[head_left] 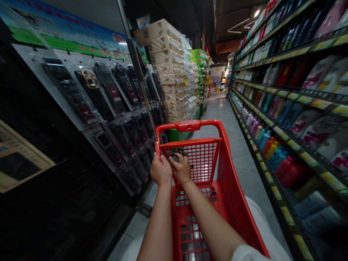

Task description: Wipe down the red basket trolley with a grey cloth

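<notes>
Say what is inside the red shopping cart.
Left hand and right hand grip a dark item by the mesh wall; their fingers hide most of it, forearms cover some floor.

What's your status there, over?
Left hand, right hand gripping dark item inside red cart. No obstacle on aisle floor ahead. Shelves close right.

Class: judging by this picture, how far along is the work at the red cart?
Done: nothing visibly; the red plastic mesh shopping cart shows a bare floor. In hand: left hand and right hand grip a small dark object at its front panel. Left: any loading.
</notes>
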`<move>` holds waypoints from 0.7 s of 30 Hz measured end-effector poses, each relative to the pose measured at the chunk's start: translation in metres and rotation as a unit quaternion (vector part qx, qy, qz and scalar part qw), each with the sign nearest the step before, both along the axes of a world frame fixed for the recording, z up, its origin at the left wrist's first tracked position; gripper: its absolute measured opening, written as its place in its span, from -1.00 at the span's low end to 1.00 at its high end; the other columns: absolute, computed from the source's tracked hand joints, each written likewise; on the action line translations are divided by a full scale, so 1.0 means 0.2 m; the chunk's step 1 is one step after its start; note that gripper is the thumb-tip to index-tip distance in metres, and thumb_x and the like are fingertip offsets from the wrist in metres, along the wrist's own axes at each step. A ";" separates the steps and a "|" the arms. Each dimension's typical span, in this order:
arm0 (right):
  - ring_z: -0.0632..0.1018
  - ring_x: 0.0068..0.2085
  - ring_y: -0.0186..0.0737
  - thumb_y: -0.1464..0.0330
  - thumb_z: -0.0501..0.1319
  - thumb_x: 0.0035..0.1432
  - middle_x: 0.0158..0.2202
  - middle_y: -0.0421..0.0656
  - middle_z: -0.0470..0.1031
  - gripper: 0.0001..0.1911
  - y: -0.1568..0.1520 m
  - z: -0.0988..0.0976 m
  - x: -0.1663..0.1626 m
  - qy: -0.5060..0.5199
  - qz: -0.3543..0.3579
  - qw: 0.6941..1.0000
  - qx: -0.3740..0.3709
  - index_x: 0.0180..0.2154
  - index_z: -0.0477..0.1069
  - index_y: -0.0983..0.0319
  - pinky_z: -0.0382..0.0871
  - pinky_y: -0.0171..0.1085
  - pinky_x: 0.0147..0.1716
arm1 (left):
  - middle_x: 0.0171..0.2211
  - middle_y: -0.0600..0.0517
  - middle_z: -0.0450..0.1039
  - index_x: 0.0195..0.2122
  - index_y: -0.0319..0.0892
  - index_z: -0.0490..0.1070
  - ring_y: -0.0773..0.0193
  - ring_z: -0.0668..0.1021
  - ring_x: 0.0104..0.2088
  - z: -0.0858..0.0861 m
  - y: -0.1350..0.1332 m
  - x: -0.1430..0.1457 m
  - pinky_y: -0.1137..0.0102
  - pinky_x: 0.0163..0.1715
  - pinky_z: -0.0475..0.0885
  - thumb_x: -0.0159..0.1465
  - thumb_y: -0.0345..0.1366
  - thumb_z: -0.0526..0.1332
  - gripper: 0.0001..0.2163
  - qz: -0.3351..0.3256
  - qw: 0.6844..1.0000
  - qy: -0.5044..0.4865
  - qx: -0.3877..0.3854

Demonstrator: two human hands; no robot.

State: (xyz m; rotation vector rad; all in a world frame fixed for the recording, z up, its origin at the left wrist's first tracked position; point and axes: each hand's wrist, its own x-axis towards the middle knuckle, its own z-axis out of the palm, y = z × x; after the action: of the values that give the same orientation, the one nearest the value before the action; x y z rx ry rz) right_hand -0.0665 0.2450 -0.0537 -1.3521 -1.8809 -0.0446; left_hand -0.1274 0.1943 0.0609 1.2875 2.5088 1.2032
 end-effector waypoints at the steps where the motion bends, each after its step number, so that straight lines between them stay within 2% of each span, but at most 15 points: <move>1: 0.32 -0.01 -0.09 0.58 0.10 0.14 0.17 -0.14 0.30 -0.41 0.00 -0.01 0.03 -0.032 0.003 0.999 -0.007 0.11 0.42 -0.08 0.34 -0.16 -0.06 | 0.08 -0.21 0.48 0.26 -0.25 0.28 0.00 0.58 -0.02 0.00 0.00 0.00 0.26 -0.06 0.42 0.36 -0.25 -0.02 -0.53 -0.001 1.000 0.000 0.001; 3: 0.31 -0.01 -0.08 0.61 0.09 0.12 0.18 -0.14 0.30 -0.38 0.00 -0.03 0.13 -0.052 -0.017 0.998 -0.014 0.11 0.42 -0.07 0.33 -0.15 -0.05 | 0.08 -0.22 0.48 0.26 -0.25 0.29 0.00 0.58 -0.02 0.01 -0.01 0.00 0.25 -0.05 0.42 0.36 -0.25 -0.01 -0.53 0.000 1.000 -0.002 0.001; 6: 0.31 0.03 -0.04 0.61 0.07 0.07 0.17 -0.07 0.28 -0.37 0.02 -0.06 0.30 0.037 -0.103 0.994 0.017 0.12 0.43 0.03 0.30 -0.09 0.01 | 0.05 -0.21 0.51 0.25 -0.22 0.30 0.00 0.58 -0.03 0.01 -0.01 0.00 0.24 -0.06 0.42 0.36 -0.24 0.00 -0.54 0.000 1.000 -0.007 0.001; 9: 0.32 0.09 0.01 0.57 0.03 0.08 0.12 0.05 0.26 -0.42 0.06 -0.06 0.42 0.209 -0.224 0.948 0.082 0.11 0.44 0.18 0.25 0.00 0.09 | 0.06 -0.19 0.50 0.25 -0.20 0.31 0.00 0.57 0.00 0.01 -0.01 0.00 0.25 -0.04 0.41 0.36 -0.23 0.00 -0.54 0.002 1.000 -0.010 0.005; 11: 0.33 0.10 0.03 0.53 0.01 0.12 0.08 0.09 0.25 -0.45 0.09 -0.06 0.43 0.292 -0.263 0.913 0.109 0.12 0.43 0.23 0.25 0.05 0.10 | 0.08 -0.18 0.49 0.25 -0.20 0.30 0.01 0.56 0.02 0.01 -0.02 0.00 0.25 -0.03 0.40 0.35 -0.24 0.00 -0.54 0.006 1.000 -0.013 0.004; 13: 0.33 0.11 0.04 0.52 0.01 0.13 0.07 0.10 0.24 -0.46 0.10 -0.06 0.38 0.320 -0.248 0.907 0.113 0.13 0.42 0.24 0.26 0.05 0.10 | 0.07 -0.18 0.50 0.26 -0.19 0.30 0.00 0.57 0.01 0.01 -0.02 0.01 0.25 -0.04 0.40 0.36 -0.24 -0.01 -0.54 0.009 1.000 -0.015 0.001; 17: 0.30 0.13 0.04 0.54 0.04 0.08 0.12 0.09 0.20 -0.41 0.06 -0.05 0.18 0.267 -0.145 0.951 0.063 0.15 0.39 0.20 0.27 0.04 0.09 | 0.00 -0.20 0.54 0.25 -0.19 0.31 0.00 0.59 -0.05 0.01 -0.01 0.01 0.24 -0.09 0.42 0.36 -0.26 -0.03 -0.55 0.011 1.000 -0.011 -0.003; 21: 0.30 0.09 0.05 0.56 0.09 0.06 0.16 0.07 0.19 -0.36 0.03 -0.04 0.00 0.169 -0.089 0.982 0.008 0.20 0.35 0.15 0.32 0.01 0.03 | 0.01 -0.22 0.53 0.25 -0.22 0.30 -0.01 0.59 -0.06 0.00 0.00 0.01 0.25 -0.11 0.43 0.36 -0.26 -0.03 -0.54 0.013 1.000 -0.006 -0.006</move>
State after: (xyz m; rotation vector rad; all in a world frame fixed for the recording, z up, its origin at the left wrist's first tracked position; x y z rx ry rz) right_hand -0.0667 0.2502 -0.0613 -1.4161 -1.4718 0.0753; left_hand -0.1246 0.1936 0.0616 1.2463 2.5285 1.1950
